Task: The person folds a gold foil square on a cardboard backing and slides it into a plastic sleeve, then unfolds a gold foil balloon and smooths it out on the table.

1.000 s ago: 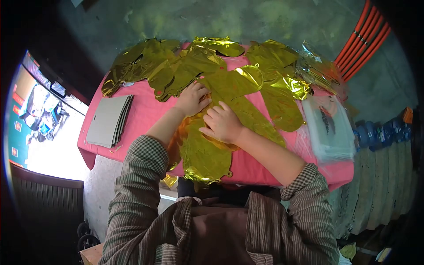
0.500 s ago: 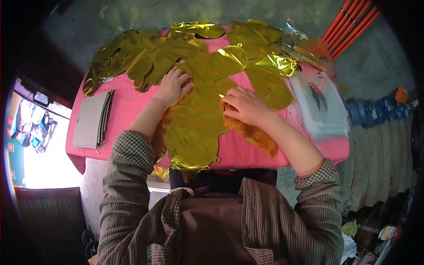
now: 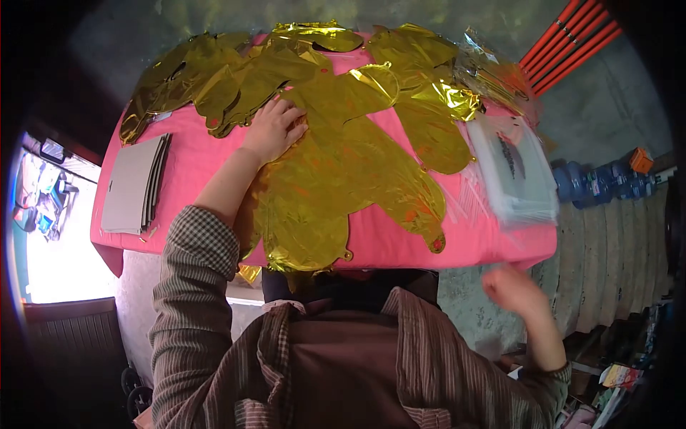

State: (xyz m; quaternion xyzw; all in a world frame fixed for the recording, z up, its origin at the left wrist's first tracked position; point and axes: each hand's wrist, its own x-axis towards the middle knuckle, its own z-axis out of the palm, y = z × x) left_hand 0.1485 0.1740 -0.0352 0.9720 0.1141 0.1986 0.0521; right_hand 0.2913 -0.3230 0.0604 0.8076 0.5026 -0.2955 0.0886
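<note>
A large flat gold foil balloon (image 3: 321,179), uninflated, lies spread over the front middle of the table, its lower lobe hanging at the edge. My left hand (image 3: 275,130) rests on its upper left part with fingers apart and lying on the foil. One lobe, with a red dot on its tab, points to the lower right. Away from the foil, beyond the table's front right edge, is my right hand (image 3: 513,288). Its fingers look curled but are blurred, and whether they hold anything is hidden.
More gold foil balloons (image 3: 193,79) overlap along the back of the pink-covered table (image 3: 400,247). Grey card sheets (image 3: 132,186) are stacked at left. Clear plastic bags (image 3: 518,179) lie at right beside thin white sticks (image 3: 468,200). Blue water bottles (image 3: 604,182) are beyond.
My right hand has left the foil and swung down and right past the table edge. The lower right lobe now lies unfolded and flat. My left hand stays on the foil.
</note>
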